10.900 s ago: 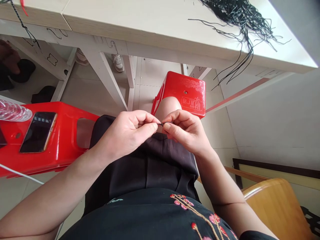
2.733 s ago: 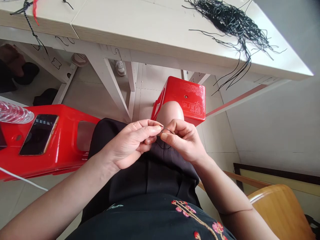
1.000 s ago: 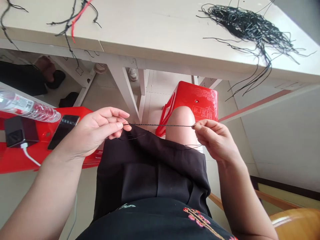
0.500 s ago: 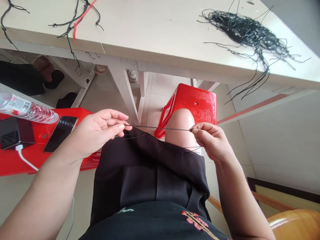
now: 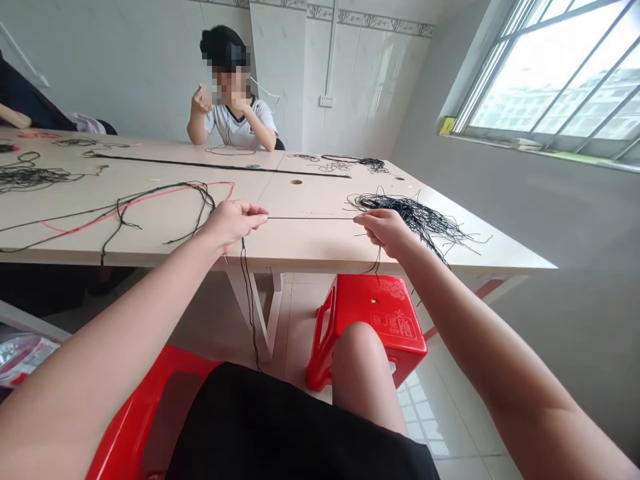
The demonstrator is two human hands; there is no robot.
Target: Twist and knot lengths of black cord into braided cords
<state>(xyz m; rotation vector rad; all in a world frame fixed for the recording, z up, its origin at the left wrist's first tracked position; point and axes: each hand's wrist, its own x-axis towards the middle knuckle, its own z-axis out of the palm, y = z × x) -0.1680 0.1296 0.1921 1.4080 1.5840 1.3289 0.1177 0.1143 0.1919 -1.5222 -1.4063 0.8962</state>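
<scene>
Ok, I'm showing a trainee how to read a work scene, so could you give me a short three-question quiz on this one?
1. True or false: the black cord runs nearly straight between the left hand and the right hand.

2. In this view, what lies on the table just behind the right hand?
a) a pair of scissors
b) a roll of tape
c) a pile of black strings

3. Fill in: the stool just beyond the knee is coloured ____.

Key: 1. true; 2. c; 3. red
</scene>
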